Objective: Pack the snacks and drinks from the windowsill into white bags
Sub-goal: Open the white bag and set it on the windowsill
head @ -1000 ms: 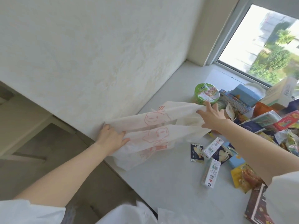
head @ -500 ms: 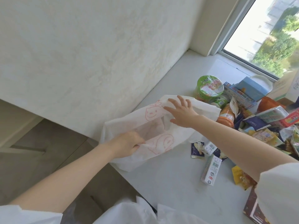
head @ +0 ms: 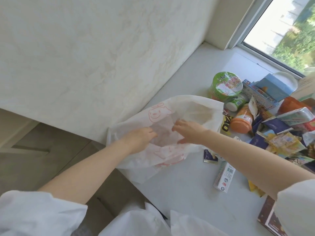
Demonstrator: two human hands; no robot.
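A white bag (head: 201, 109) printed with red smiling faces lies on the windowsill (head: 180, 189) beside the wall, its mouth spread. My left hand (head: 138, 140) grips the bag's near edge with curled fingers. My right hand (head: 185, 130) pinches the bag's thin film just to the right, the two hands almost meeting. Snacks and drinks are heaped to the right: a green noodle cup (head: 225, 86), an orange bottle (head: 242, 120), a small green-labelled bottle (head: 236, 103), a white carton (head: 225, 178) lying flat, and several packets (head: 283, 142).
A textured white wall (head: 102, 57) runs along the left of the sill. The window (head: 288, 31) is at the far right corner. A blue box (head: 271, 87) stands near the glass, and a dark book (head: 271, 218) lies at the near right edge. The floor drops away at the left.
The bag, stretched flat between my hands a second ago, is now gathered and opened. Both hands have come together at its middle, the right one moving left off the far edge.
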